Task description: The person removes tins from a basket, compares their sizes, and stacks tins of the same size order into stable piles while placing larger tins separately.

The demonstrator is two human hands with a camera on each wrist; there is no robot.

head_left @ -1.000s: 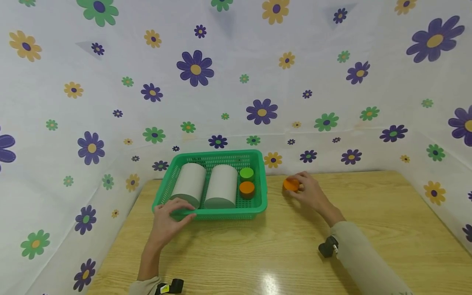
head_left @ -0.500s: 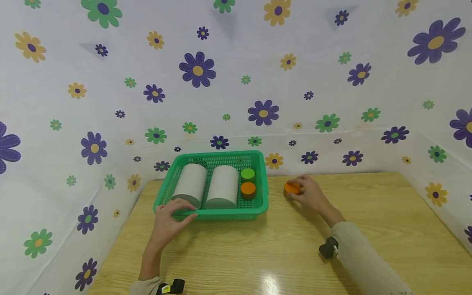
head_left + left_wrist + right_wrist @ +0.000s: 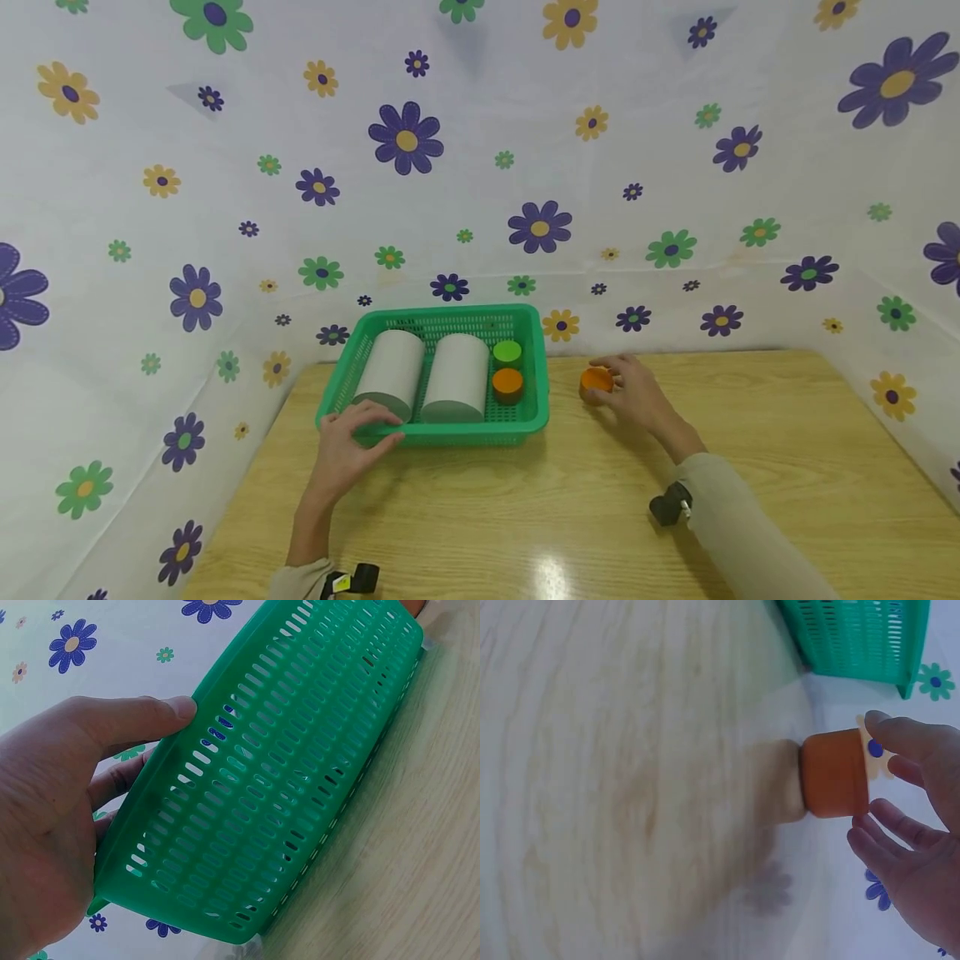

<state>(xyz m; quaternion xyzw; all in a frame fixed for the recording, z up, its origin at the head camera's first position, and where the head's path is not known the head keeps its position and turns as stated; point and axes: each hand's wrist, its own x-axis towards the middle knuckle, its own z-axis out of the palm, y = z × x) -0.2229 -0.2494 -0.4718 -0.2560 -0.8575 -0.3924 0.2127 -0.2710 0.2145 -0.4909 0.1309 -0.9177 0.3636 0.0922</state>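
Observation:
My left hand (image 3: 347, 450) grips the front rim of a green perforated plastic basket (image 3: 457, 430), thumb outside and fingers over the rim. The left wrist view shows the thumb (image 3: 180, 707) pressed on that rim. To the basket's right, a small orange cup (image 3: 596, 386) stands on the table. My right hand (image 3: 637, 398) is around it with fingers spread. In the right wrist view, the thumb and fingertips (image 3: 859, 834) lie close beside the cup's rim with slight gaps visible.
Inside the basket lie two white cylinders (image 3: 455, 375), beside a small green cup (image 3: 507, 353) and another orange cup (image 3: 507, 385). The wooden table (image 3: 465, 508) meets a flower-printed white cloth (image 3: 480, 183) at its back and sides.
The orange cup by my right hand has come down slightly onto the table, and the right fingers have loosened from it. My left hand stays on the basket rim.

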